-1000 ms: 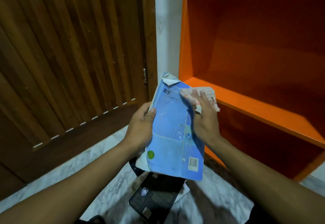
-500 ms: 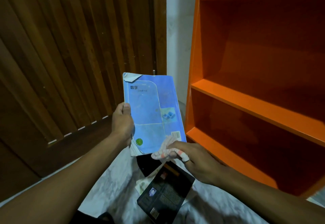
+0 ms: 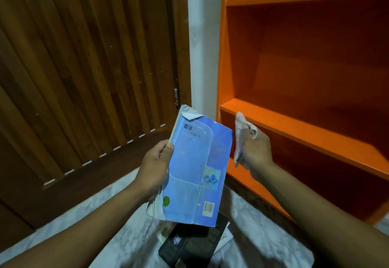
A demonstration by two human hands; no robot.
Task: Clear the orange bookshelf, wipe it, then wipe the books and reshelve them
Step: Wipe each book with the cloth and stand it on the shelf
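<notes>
My left hand [image 3: 154,165] grips a blue paperback book [image 3: 195,168] by its left edge, thumb on the cover, holding it up and tilted in front of me. Its top left corner is dog-eared. Just right of the book, my right hand [image 3: 255,152] clutches a crumpled whitish cloth [image 3: 242,131], which sticks up from the fist close to the book's right edge. The orange bookshelf [image 3: 299,128] stands at the right, and the shelves I can see hold nothing.
A black book [image 3: 189,244] lies on the marble floor [image 3: 117,236] below the blue one, on top of some lighter books or papers. A dark wooden slatted door [image 3: 84,67] fills the left. A white wall strip [image 3: 202,46] separates door and shelf.
My right hand with the cloth rose from the book's bottom edge to beside its upper right edge. The book tilted and sank a little in my left hand.
</notes>
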